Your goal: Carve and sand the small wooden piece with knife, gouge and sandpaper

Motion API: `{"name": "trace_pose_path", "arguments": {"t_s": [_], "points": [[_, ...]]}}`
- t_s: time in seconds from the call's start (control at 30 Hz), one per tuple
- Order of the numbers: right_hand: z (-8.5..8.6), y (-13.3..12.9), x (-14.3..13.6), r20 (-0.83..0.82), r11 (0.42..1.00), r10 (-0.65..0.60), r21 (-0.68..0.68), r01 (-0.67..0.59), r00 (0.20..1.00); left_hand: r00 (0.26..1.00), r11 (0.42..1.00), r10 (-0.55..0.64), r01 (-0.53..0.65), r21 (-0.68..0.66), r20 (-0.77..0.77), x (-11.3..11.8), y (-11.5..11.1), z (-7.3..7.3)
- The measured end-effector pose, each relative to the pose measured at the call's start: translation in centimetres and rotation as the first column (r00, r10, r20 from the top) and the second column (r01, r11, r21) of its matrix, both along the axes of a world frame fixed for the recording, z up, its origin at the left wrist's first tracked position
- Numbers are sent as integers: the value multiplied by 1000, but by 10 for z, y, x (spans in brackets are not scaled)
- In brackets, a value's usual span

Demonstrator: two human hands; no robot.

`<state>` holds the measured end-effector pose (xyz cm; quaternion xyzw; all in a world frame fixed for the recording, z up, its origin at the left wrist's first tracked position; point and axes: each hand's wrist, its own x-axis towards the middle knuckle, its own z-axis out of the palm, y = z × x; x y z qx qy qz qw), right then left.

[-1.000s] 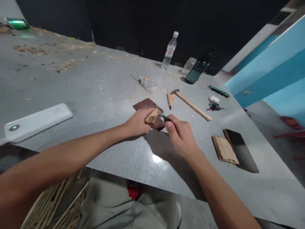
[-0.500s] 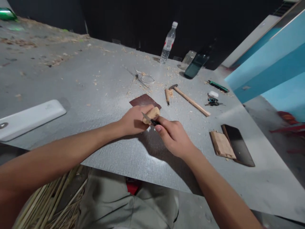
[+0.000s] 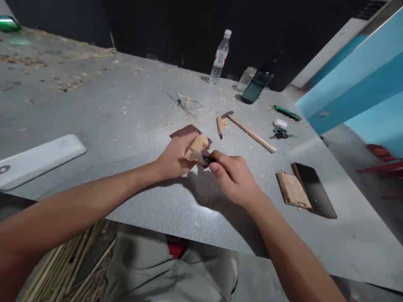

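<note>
My left hand is closed around a small pale wooden block, held just above the table. In my right hand is a knife with a black and yellow handle, its blade pointing left and lying against the block's near face. Under and behind the block lies a dark red-brown sheet, perhaps sandpaper, partly covered by my left hand. A short wooden-handled tool rests beyond my right hand, beside a hammer.
The grey table carries scattered shavings. A water bottle, a jar and a dark bottle stand at the back. To the right are keys, a wood piece and a phone; a white case lies left.
The block has turned in my left hand, showing more of its broad face. The knife and my right hand have shifted slightly to the right relative to it.
</note>
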<state>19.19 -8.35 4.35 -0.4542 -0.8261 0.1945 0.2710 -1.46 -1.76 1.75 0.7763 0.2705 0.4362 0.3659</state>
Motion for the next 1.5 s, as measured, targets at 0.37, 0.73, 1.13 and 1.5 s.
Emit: {"name": "trace_pose_path", "arguments": {"t_s": [0.37,0.73,1.13,1.5], "points": [[-9,22,36,-126,927,-358,76,368,925,994,995,102,-101,-20,37,-8,4,1],[-5,-6,-11,18,1000,-16,-10,17,1000,956,1000,20,-21,1,-293,-1,11,-13],[-7,-3,-8,13,999,4,-39,-4,1000,959,995,-42,65,70,-280,-5,8,-8],[-2,-1,2,37,999,-35,27,34,999,998,997,-58,59,48,-11,-3,9,-6]]}}
